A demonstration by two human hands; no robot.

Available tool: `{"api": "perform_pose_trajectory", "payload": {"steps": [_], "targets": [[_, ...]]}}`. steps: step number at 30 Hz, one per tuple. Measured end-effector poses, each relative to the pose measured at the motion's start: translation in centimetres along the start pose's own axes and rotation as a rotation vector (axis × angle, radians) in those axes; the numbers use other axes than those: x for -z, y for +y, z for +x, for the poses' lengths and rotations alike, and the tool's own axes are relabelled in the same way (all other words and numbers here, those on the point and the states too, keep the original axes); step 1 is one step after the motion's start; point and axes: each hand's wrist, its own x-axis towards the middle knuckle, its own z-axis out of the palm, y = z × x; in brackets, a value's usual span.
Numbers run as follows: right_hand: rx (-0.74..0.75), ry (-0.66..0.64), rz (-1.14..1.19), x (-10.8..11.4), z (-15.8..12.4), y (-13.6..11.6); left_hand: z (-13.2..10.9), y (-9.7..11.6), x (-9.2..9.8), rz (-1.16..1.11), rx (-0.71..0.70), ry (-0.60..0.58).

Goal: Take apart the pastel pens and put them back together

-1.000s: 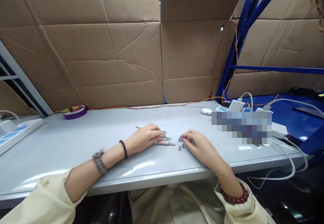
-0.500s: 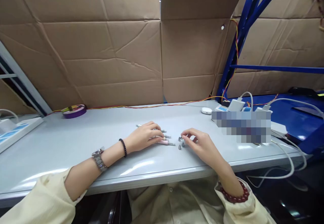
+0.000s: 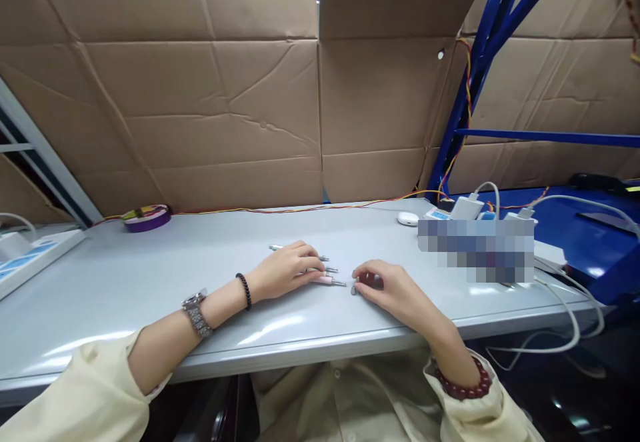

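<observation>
My left hand (image 3: 289, 269) lies over several slim pens side by side on the tabletop, its fingers stretched out and resting across them. Thin metal ends stick out to the right of that hand, the nearest from a pink pen (image 3: 327, 281). A light green pen (image 3: 275, 247) shows behind the hand. My right hand (image 3: 387, 285) is just right of the pens, thumb and fingers apart and curved around a few small grey cone-shaped metal tips. One metal tip (image 3: 353, 291) is visible at the thumb; the others are mostly hidden by my fingers.
The grey-white table (image 3: 225, 229) ends in a front edge close to my body. A purple tape roll (image 3: 147, 219) is at the back left. Power strips (image 3: 30, 259) with white cables lie at both sides, and a white case (image 3: 408, 219) is at the back right. Cardboard (image 3: 225, 95) walls the back.
My right thumb and fingers have spread from a pinch at the back metal tips, and the hand now surrounds the tips, slightly nearer to me. My left hand stays on the pens.
</observation>
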Motion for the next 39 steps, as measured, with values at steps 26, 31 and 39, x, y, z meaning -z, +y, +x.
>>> {"api": "perform_pose_trajectory", "payload": {"steps": [26,31,39], "targets": [[-0.074,0.348,-0.067,-0.3,0.1,-0.2,0.0,-0.1,-0.3,-0.03,-0.014,-0.009],[-0.074,0.271,-0.067,-0.7,0.3,-0.4,0.0,-0.1,-0.3,-0.029,-0.022,-0.013],[-0.109,0.06,-0.137,-1.1,0.8,-0.2,0.0,-0.3,-0.4,-0.044,-0.023,-0.022]]}}
